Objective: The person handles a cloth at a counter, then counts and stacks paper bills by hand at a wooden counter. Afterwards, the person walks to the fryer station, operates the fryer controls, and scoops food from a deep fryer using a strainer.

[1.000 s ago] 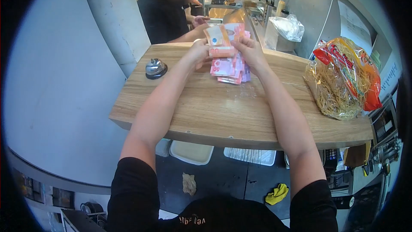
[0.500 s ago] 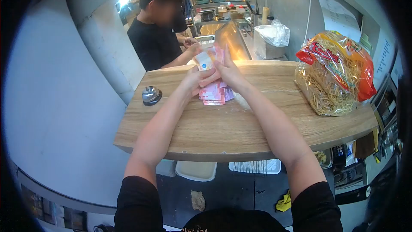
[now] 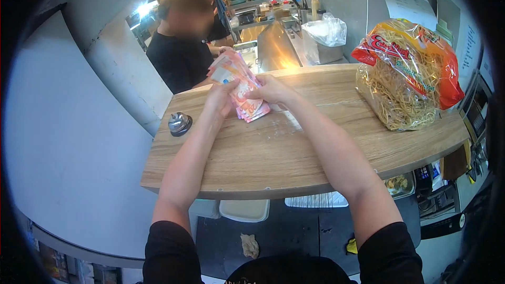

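Note:
A stack of pinkish-red banknotes (image 3: 244,85) is held over the wooden counter (image 3: 252,163), its notes slightly fanned and tilted toward the far left. On its left side, my left hand (image 3: 222,98) is closed with the thumb lying across the top note. My right hand (image 3: 269,91) grips the lower right part of the same stack, thumb on top. Fingers beneath the notes are hidden. Nearest on the left stands a silver call bell (image 3: 180,124).
Noodles in a clear and orange bag (image 3: 410,76) stand on the counter's right. A person in a black shirt (image 3: 181,58) is beyond the counter at left. A plastic-bagged container (image 3: 325,37) sits behind it. Below the front edge are a white lidded tub (image 3: 244,210) and a crumpled cloth (image 3: 250,245).
The banknotes lying on the counter are now gathered with the others in my hands as one stack. My right hand has come lower on the notes. The view has shifted slightly.

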The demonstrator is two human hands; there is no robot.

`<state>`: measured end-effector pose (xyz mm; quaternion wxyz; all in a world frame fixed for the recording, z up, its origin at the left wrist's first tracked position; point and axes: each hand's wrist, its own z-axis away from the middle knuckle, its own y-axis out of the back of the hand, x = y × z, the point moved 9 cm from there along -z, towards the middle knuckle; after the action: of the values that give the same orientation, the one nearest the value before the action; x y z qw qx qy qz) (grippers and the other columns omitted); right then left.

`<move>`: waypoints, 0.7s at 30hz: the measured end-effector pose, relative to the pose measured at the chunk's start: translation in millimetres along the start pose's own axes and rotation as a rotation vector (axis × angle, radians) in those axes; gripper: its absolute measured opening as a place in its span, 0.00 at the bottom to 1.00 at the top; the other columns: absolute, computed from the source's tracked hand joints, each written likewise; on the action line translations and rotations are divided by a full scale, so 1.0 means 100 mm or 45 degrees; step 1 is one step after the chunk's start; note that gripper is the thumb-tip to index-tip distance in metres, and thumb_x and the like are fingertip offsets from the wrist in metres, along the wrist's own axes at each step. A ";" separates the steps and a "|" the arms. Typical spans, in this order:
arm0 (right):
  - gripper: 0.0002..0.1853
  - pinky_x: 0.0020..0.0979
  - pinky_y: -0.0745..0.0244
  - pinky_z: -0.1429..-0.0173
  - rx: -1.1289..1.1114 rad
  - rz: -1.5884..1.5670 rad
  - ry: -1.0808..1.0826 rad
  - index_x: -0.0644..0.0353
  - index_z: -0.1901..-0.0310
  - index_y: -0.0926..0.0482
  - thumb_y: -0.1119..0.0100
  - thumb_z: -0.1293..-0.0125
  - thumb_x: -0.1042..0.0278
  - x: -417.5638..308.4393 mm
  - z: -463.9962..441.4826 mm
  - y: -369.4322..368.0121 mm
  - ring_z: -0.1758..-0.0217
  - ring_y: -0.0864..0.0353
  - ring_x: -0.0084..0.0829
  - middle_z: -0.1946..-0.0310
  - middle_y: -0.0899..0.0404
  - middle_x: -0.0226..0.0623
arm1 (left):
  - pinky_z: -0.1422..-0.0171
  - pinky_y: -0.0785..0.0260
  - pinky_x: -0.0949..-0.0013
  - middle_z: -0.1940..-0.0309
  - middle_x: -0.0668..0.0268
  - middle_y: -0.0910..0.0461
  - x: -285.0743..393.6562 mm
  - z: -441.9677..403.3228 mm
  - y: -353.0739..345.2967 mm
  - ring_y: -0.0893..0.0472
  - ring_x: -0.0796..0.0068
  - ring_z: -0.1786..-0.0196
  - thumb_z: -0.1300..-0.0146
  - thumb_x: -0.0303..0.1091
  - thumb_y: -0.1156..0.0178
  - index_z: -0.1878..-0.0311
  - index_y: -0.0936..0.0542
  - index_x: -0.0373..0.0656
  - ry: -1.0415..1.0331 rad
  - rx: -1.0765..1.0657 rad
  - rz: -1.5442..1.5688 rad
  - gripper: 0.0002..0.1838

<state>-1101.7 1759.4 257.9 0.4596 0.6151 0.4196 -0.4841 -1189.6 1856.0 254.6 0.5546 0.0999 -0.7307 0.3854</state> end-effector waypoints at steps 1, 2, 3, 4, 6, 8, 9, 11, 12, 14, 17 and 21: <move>0.23 0.29 0.21 0.58 0.002 -0.002 -0.003 0.66 0.45 0.25 0.32 0.42 0.70 0.03 -0.01 0.04 0.59 0.17 0.28 0.58 0.18 0.40 | 0.42 0.25 0.57 0.48 0.58 0.23 0.00 0.02 -0.02 0.21 0.64 0.47 0.37 0.19 0.46 0.42 0.32 0.36 0.004 0.000 0.000 0.20; 0.23 0.32 0.22 0.57 0.033 -0.054 0.037 0.64 0.48 0.23 0.30 0.46 0.69 0.04 -0.01 0.09 0.61 0.17 0.30 0.60 0.17 0.41 | 0.42 0.25 0.56 0.48 0.58 0.23 0.03 0.05 -0.05 0.21 0.65 0.46 0.37 0.21 0.44 0.42 0.32 0.36 -0.040 -0.017 -0.011 0.20; 0.23 0.35 0.22 0.57 0.065 -0.106 0.077 0.63 0.50 0.20 0.28 0.49 0.68 0.04 -0.02 0.14 0.62 0.17 0.31 0.62 0.16 0.41 | 0.41 0.26 0.55 0.48 0.59 0.23 0.07 0.07 -0.09 0.21 0.66 0.45 0.37 0.23 0.42 0.42 0.32 0.37 -0.084 -0.033 -0.024 0.20; 0.23 0.35 0.22 0.57 0.066 -0.110 0.076 0.63 0.50 0.20 0.28 0.49 0.68 -0.02 0.01 0.15 0.62 0.17 0.31 0.62 0.16 0.41 | 0.41 0.26 0.55 0.48 0.59 0.23 0.07 0.07 -0.08 0.21 0.66 0.45 0.37 0.23 0.42 0.42 0.32 0.37 -0.081 -0.033 -0.026 0.20; 0.21 0.34 0.22 0.57 0.186 0.543 0.147 0.66 0.48 0.23 0.35 0.45 0.74 -0.22 0.08 0.25 0.60 0.15 0.34 0.59 0.17 0.46 | 0.43 0.25 0.58 0.49 0.59 0.23 0.02 0.05 -0.02 0.21 0.66 0.47 0.39 0.22 0.40 0.42 0.32 0.39 0.013 0.002 -0.036 0.22; 0.20 0.36 0.22 0.57 0.272 0.712 0.226 0.65 0.48 0.22 0.38 0.46 0.75 -0.27 0.10 0.32 0.60 0.15 0.37 0.60 0.17 0.49 | 0.44 0.25 0.60 0.49 0.60 0.23 0.06 0.02 0.05 0.21 0.66 0.48 0.39 0.23 0.40 0.42 0.32 0.40 -0.015 -0.004 -0.062 0.22; 0.20 0.38 0.23 0.57 0.358 0.882 0.307 0.64 0.49 0.21 0.40 0.47 0.76 -0.34 0.12 0.36 0.60 0.15 0.41 0.61 0.17 0.51 | 0.45 0.25 0.62 0.49 0.61 0.23 0.10 0.01 0.08 0.20 0.67 0.48 0.40 0.23 0.39 0.42 0.31 0.42 -0.045 -0.010 -0.089 0.23; 0.20 0.39 0.23 0.55 0.318 0.901 0.272 0.62 0.49 0.21 0.42 0.47 0.76 -0.39 0.17 0.39 0.59 0.16 0.44 0.61 0.17 0.52 | 0.46 0.25 0.63 0.50 0.62 0.22 0.23 0.04 0.10 0.20 0.68 0.49 0.41 0.22 0.38 0.42 0.31 0.43 -0.116 0.045 -0.247 0.24; 0.20 0.39 0.23 0.54 0.275 0.926 0.240 0.60 0.50 0.20 0.44 0.48 0.76 -0.40 0.20 0.39 0.59 0.16 0.46 0.61 0.18 0.53 | 0.47 0.26 0.65 0.51 0.63 0.22 0.32 0.06 0.12 0.20 0.70 0.49 0.42 0.22 0.37 0.42 0.31 0.44 -0.190 0.101 -0.400 0.25; 0.19 0.40 0.24 0.52 0.253 1.011 0.233 0.58 0.50 0.20 0.42 0.46 0.72 -0.46 0.24 0.40 0.56 0.17 0.46 0.60 0.18 0.52 | 0.50 0.26 0.67 0.53 0.65 0.21 0.40 0.18 0.01 0.20 0.71 0.51 0.44 0.22 0.37 0.42 0.30 0.45 -0.212 0.061 -0.531 0.25; 0.18 0.41 0.24 0.49 0.208 1.114 0.208 0.55 0.51 0.19 0.41 0.44 0.67 -0.49 0.29 0.36 0.53 0.18 0.46 0.58 0.18 0.50 | 0.56 0.26 0.71 0.55 0.67 0.21 0.39 0.20 0.00 0.20 0.74 0.55 0.45 0.22 0.36 0.42 0.29 0.44 -0.162 -0.054 -0.772 0.26; 0.21 0.42 0.24 0.48 0.191 1.192 0.204 0.54 0.49 0.20 0.37 0.47 0.63 -0.49 0.29 0.30 0.52 0.18 0.45 0.58 0.18 0.47 | 0.63 0.26 0.75 0.55 0.67 0.20 0.14 0.14 0.03 0.20 0.77 0.60 0.45 0.22 0.37 0.40 0.29 0.40 0.074 -0.259 -0.965 0.27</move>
<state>-1088.0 1720.8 307.3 0.5487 0.8049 0.0954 -0.2050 -1207.1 1852.6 264.5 0.6852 0.2962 -0.6605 0.0813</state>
